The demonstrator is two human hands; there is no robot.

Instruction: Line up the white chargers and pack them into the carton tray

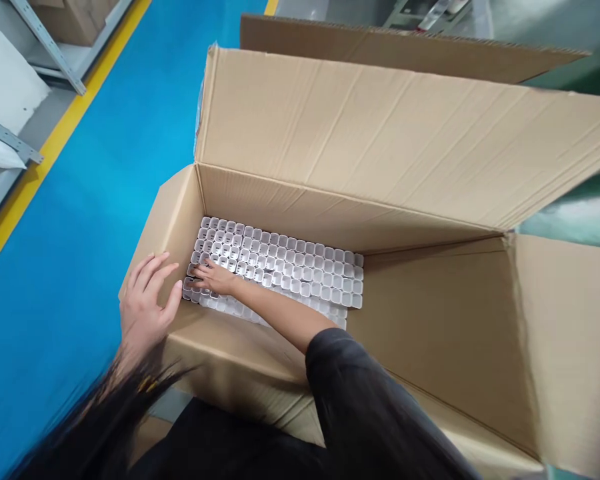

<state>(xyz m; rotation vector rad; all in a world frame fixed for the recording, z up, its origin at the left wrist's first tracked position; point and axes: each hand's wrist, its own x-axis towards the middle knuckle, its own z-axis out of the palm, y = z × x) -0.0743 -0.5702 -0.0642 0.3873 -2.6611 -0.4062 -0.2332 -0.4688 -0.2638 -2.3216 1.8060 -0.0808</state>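
Bright blue floor (105, 167), edged by a yellow stripe (55, 159), lies left of a large open brown cardboard carton (430, 320). Rows of small whitish square-mouthed cups (288, 269) run along its far edge from the far left corner. The right hand (214, 277) reaches among the leftmost cups; whether its grip has closed on any, I cannot tell. The left hand (145, 305) has its grip open, fingers spread, by the carton's left edge.

in front of you, an open cardboard box (435, 313) holds tight rows of small whitish cups (307, 270), mouths up, gathered toward its left end, alongside the far wall; the nearest rows look lower.
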